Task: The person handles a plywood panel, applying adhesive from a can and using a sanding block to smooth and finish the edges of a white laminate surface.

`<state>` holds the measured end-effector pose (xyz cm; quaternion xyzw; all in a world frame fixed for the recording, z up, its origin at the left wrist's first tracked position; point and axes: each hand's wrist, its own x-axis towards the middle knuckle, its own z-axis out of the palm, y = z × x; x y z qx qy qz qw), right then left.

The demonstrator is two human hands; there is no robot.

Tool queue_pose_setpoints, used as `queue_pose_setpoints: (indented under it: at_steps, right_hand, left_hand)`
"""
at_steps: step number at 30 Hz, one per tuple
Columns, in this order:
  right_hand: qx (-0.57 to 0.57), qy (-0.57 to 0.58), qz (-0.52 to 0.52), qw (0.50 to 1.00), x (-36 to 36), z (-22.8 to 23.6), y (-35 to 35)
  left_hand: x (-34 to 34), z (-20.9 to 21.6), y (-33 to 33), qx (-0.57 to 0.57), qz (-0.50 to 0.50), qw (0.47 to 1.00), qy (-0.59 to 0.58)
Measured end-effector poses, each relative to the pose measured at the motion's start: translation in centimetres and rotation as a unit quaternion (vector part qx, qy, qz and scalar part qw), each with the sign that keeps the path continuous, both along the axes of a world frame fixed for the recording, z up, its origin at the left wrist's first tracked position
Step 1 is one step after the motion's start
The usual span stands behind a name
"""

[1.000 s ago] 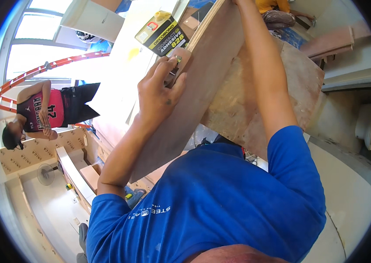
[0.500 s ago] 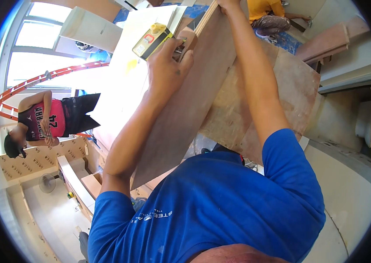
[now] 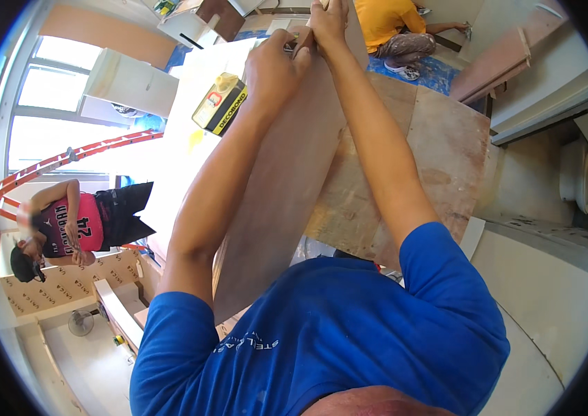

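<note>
Left hand point(image 3: 273, 66) closed on long brown laminate strip point(image 3: 287, 187), right hand point(image 3: 328, 21) gripping its top edge at 12 o'clock, yellow-black glue tin point(image 3: 219, 104) at 10 o'clock

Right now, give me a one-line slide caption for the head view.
Both hands, left hand and right hand, grip the far end of a long brown board above a plywood sheet.

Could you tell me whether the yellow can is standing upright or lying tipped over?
Upright: the yellow can stands on the white board, spout up.

board point(image 3: 287, 187) on plywood sheet point(image 3: 439, 166) | hands at board's far end | glue can point(image 3: 219, 104) left of left hand point(image 3: 273, 69)
</note>
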<state>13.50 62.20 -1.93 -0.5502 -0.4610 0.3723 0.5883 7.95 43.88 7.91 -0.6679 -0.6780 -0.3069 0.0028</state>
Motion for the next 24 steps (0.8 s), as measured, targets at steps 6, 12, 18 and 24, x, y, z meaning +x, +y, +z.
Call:
queue_pose_setpoints:
  at_steps: [6,12,18,24]
  right_hand:
    - [0.08,0.172,0.066,0.98,2.5,-0.4,-2.5]
    - [0.116,0.352,0.195,0.908,2.9,-2.2,-15.1]
    - [0.133,0.083,0.179,0.971,2.3,-1.8,-20.1]
    - [0.166,0.027,0.197,0.966,2.4,-1.4,-18.8]
  left_hand:
    - [0.1,-0.4,5.3,0.031,-0.016,0.999,-0.01]
    - [2.1,-0.9,7.6,0.035,-0.045,0.998,-0.03]
    - [3.7,-1.9,14.4,0.055,-0.004,0.998,-0.006]
    - [-1.0,-0.8,19.1,-0.136,0.001,0.833,-0.536]
